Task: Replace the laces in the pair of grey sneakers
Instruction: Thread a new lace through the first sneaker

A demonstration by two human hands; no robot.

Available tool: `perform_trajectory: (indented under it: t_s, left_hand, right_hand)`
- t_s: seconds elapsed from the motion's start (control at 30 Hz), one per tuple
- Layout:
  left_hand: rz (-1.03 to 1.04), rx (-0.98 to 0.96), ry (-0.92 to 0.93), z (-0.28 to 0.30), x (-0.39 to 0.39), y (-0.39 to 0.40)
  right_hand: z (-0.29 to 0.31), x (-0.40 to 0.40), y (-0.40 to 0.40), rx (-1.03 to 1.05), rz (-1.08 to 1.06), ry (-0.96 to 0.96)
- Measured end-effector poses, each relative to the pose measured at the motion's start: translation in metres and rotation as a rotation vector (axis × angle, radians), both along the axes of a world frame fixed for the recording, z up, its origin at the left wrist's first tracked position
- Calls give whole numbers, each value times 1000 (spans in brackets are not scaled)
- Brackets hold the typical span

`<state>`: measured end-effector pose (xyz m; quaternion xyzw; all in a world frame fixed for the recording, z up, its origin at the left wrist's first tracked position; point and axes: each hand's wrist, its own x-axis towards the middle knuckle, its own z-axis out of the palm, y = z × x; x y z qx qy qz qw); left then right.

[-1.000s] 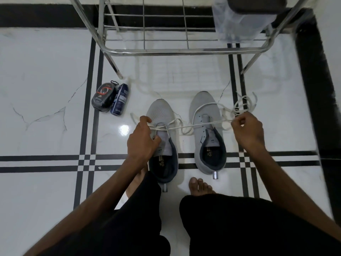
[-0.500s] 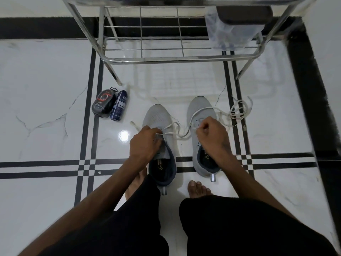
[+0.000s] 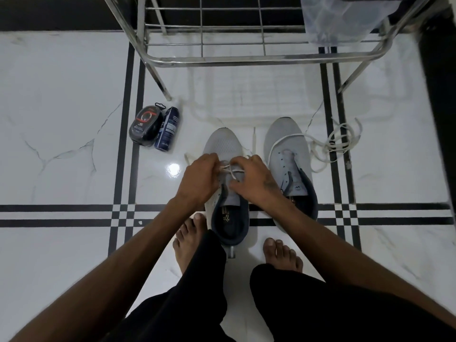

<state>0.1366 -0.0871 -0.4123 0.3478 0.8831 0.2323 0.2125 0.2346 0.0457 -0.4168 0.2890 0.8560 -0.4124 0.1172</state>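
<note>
- Two hands are seen low over the left sneaker (image 3: 223, 149), which stands on the white tiled floor (image 3: 61, 119) just ahead of the bare toes.
- The left hand (image 3: 197, 180) is curled onto the white lace (image 3: 230, 169) at the shoe's left eyelet row; a strand is pinched between its fingertips.
- The right hand (image 3: 254, 182) is bent over the tongue from the other side, with another strand of the same lace seemingly held at its fingertips; the exact grip is partly hidden.
- A crossing of the lace is visible between the two hands, so the lower eyelets are judged to be threaded and the upper ones not yet.
- The right sneaker (image 3: 287, 144) is parked just beside the first, with a lace looped once over its front and the remainder lying in a loose tangle (image 3: 338, 144) on the tiles to its right.
- Risk: uneven ends, if one strand is drawn harder than the other.
- Risk: an eyelet skipped or a strand twisted, since the work is covered by the fingers themselves.
- Risk: the loose tangle knotted if it is tugged rather than fed out.
- A polish case (image 3: 145, 127) and a small can (image 3: 167, 128) are left well off to the left, below the steel rack (image 3: 222, 59).
</note>
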Motion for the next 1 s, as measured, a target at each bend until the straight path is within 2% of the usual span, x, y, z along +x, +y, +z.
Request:
perform_trajectory:
  t_s: [0.13,0.27,0.37,0.47,0.53,0.63,0.77,0.9,1.0]
  left_hand:
    - [219,58,-44,-3,-8,-15]
    - [368,-84,91,-1,-12,-37]
    - [200,-105,234,6,-4,-34]
    - [-54,-22,191,8,6,-5]
    - [-100,-100,96,5,10,14]
    - [-66,-196,60,-1,5,24]
    - [70,-127,-2,-3,-7,12]
    - [408,-110,-109,-7,-23,-28]
    - [367,-173,41,-4,-18,-44]
  right_hand:
    - [-4,6,0,16,-95,-11]
    - [-3,9,-5,74,-107,-1]
    - [-2,9,-6,87,-85,23]
    - [-2,8,-5,61,-55,31]
    - [-2,7,-4,43,-44,22]
    - [-3,8,-5,39,-56,3]
    - [-3,10,-6,78,-92,-2]
    - [-4,12,-8,87,-109,-10]
    - [-5,12,-8,85,-88,-16]
